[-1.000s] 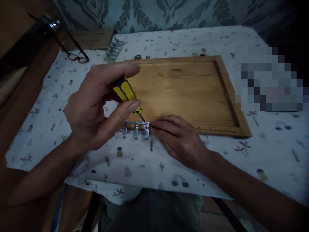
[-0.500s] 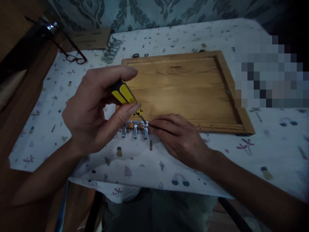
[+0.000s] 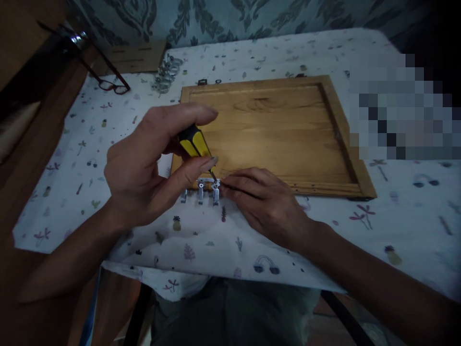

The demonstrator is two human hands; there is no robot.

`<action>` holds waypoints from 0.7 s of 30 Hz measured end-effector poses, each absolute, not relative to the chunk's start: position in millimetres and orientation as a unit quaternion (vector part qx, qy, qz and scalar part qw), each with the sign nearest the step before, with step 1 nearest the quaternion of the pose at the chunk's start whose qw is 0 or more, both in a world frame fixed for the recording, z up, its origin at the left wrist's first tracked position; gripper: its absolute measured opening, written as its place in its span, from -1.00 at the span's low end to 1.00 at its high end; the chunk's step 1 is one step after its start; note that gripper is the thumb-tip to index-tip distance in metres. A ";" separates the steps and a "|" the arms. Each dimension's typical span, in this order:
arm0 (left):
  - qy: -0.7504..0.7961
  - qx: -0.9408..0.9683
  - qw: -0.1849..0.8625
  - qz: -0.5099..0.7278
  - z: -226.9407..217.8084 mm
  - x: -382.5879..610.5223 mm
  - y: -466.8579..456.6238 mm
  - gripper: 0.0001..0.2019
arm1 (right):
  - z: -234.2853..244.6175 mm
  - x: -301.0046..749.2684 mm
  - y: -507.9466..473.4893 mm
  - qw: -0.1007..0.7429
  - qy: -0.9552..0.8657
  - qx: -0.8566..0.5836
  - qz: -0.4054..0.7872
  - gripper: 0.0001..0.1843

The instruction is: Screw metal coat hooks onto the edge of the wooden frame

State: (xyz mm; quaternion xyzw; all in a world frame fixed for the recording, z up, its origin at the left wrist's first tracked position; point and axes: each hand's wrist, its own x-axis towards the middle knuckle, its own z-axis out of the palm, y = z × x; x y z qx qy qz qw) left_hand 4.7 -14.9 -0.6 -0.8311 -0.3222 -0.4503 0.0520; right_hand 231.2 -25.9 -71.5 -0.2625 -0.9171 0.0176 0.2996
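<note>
My left hand [image 3: 139, 161] is closed around a yellow and black screwdriver [image 3: 195, 142], its thumb low on the handle and one finger stretched out above. The screwdriver leans, its shaft pointing down to the right hook of a small silver metal hook rack [image 3: 200, 193]. That rack lies along the near left edge of a framed wooden panel [image 3: 266, 134], with its hooks pointing towards me. At the rack's right end, the fingertips of my right hand [image 3: 272, 206] are pressed together against it and the panel's edge. Exactly what they pinch is partly hidden.
Beyond the panel's left corner lies a heap of small metal parts [image 3: 166, 74] beside a piece of cardboard [image 3: 140, 55]. Red-framed glasses [image 3: 114, 88] are at the far left. A patterned white cloth [image 3: 230, 245] covers the table. The right side is pixelated.
My left hand and the screwdriver handle have shifted right, and the handle stands more upright. The tip stays at the right hook. My right hand keeps its place.
</note>
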 end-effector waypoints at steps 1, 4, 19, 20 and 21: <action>-0.314 -0.837 0.034 -0.447 -0.5 4.6 -14.7 -0.57 | -71.9 231.7 -25.9 0.300 -0.917 -0.262 0.017 -0.80; -0.302 -0.846 -0.021 -0.438 -0.5 3.8 -14.9 -0.52 | -72.8 232.7 -25.6 0.298 -0.918 -0.262 0.013 -0.77; -0.308 -0.828 -0.008 -0.468 -2.3 8.0 -14.4 -0.60 | -74.3 231.3 -24.9 0.303 -0.919 -0.252 0.001 -0.79; -0.318 -0.827 0.000 -0.464 -0.9 8.8 -15.6 -0.62 | -74.3 231.0 -24.9 0.306 -0.918 -0.254 -0.001 -0.79; -0.328 -0.827 0.004 -0.458 0.6 9.3 -16.7 -0.62 | -74.2 230.7 -24.9 0.307 -0.917 -0.256 -0.004 -0.78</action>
